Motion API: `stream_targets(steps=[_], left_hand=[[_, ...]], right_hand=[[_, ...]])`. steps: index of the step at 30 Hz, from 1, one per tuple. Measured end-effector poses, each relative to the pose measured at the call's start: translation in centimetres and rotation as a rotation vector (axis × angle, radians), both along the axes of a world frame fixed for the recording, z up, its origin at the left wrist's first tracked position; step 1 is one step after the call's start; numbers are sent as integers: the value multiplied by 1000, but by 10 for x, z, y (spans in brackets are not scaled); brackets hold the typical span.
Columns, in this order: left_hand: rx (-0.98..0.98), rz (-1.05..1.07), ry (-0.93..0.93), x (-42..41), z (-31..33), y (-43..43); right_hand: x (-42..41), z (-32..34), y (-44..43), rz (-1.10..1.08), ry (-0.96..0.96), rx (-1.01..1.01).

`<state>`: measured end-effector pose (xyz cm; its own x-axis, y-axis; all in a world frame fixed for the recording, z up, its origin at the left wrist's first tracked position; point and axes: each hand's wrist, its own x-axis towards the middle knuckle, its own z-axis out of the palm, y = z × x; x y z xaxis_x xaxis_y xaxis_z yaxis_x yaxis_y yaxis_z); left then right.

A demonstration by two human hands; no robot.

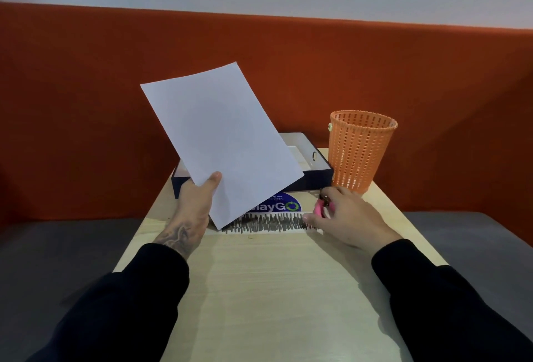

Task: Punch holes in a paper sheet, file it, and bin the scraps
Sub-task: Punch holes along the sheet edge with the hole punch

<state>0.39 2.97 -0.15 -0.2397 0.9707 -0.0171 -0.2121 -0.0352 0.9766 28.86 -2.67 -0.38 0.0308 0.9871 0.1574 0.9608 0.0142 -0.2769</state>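
My left hand (193,208) grips a blank white paper sheet (222,139) by its lower left edge and holds it tilted above the table. My right hand (344,216) rests on the table with its fingers closed around a pink hole punch (323,209), mostly hidden under the hand. Behind the sheet lies an open dark blue file box (314,159), partly covered by the paper, with a metal ring visible inside. An orange mesh bin (360,149) stands upright at the back right of the table.
The light wooden table (274,275) is narrow, with grey floor on both sides. A blue sticker (284,204) and a strip of dark scribbled marks (274,223) lie on it. An orange padded wall (86,102) rises right behind.
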Motion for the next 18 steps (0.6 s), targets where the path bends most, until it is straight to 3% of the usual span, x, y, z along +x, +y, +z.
stream_targets(steps=[3,10,12,18], left_hand=[[18,12,-45,1,2,2],[28,40,-60,0,3,3],[12,68,-59,0,3,3],[32,78,-131,3,3,6]], right_hand=[[-3,-1,-1,-130,-114,-37],[-2,8,-5,-77,124,25],[1,10,-3,-64,323,48],[-1,14,-2,130,1395,-127]])
